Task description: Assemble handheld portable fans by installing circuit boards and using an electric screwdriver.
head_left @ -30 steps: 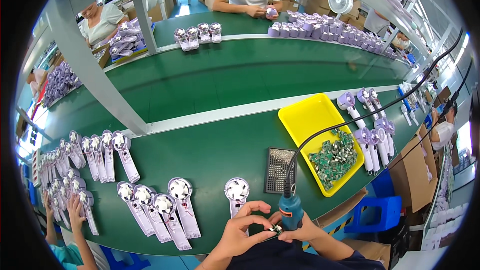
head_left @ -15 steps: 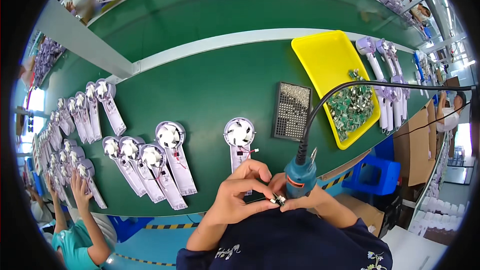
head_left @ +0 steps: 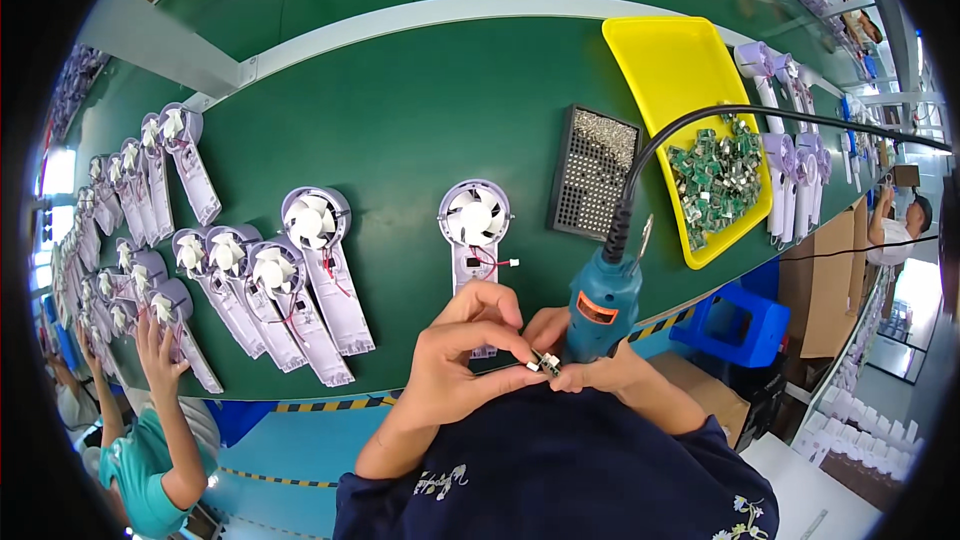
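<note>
1. The left hand point(head_left: 462, 360) pinches a tiny, hard-edged circuit part point(head_left: 546, 363) between thumb and fingertips, close to the person's chest.
2. The right hand point(head_left: 590, 372) touches the same part and is closed around a chunky blue plastic electric screwdriver point(head_left: 601, 306) with a black rubbery cable.
3. Just beyond the hands lies an open lilac handheld fan shell point(head_left: 474, 230), round-headed, with white blades.
4. Farther right sit a black gridded screw tray point(head_left: 594, 173) and a glossy yellow rectangular tray point(head_left: 667, 62) of green circuit boards.
</note>
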{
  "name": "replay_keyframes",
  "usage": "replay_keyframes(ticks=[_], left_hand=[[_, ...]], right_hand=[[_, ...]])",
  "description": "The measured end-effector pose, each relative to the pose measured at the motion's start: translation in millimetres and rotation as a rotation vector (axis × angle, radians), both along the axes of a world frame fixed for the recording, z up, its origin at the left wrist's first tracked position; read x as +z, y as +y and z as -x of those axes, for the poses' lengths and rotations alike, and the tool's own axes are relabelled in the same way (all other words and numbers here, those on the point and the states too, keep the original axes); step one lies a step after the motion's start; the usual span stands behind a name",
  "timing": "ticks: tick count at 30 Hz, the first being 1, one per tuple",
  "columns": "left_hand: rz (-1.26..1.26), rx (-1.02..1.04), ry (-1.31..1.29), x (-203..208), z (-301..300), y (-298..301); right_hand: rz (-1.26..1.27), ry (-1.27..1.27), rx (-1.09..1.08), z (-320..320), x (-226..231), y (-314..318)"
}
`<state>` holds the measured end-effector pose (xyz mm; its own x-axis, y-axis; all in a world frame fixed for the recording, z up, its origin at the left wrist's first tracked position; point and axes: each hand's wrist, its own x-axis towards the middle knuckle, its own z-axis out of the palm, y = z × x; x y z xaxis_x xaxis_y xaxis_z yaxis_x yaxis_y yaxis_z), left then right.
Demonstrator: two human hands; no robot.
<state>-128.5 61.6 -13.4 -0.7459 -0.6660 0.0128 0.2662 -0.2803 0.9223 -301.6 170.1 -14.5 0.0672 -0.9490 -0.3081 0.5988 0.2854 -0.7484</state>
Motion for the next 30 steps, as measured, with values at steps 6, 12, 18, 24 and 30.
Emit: replay_keyframes(ticks=[6,12,18,24,30], left_hand=[[0.083,0.016,-0.023,5,1,-1],[0.1,0.053,-0.014,3,-1,1],[0.5,0.143,-0.375,34,-25,-12],[0.815,0.089,-0.605,17,0,-44],[0.624,0.326,-0.562,1,8,-40]], right_hand=[[0.063,-0.023,0.007,0,-5,1],[0.07,-0.016,0.039,3,-4,1],[0.085,-0.074,-0.032,6,-2,2],[-0.136,0.29,-0.247,16,0,-7],[-0.16,0.545,-0.172,12,20,-31]])
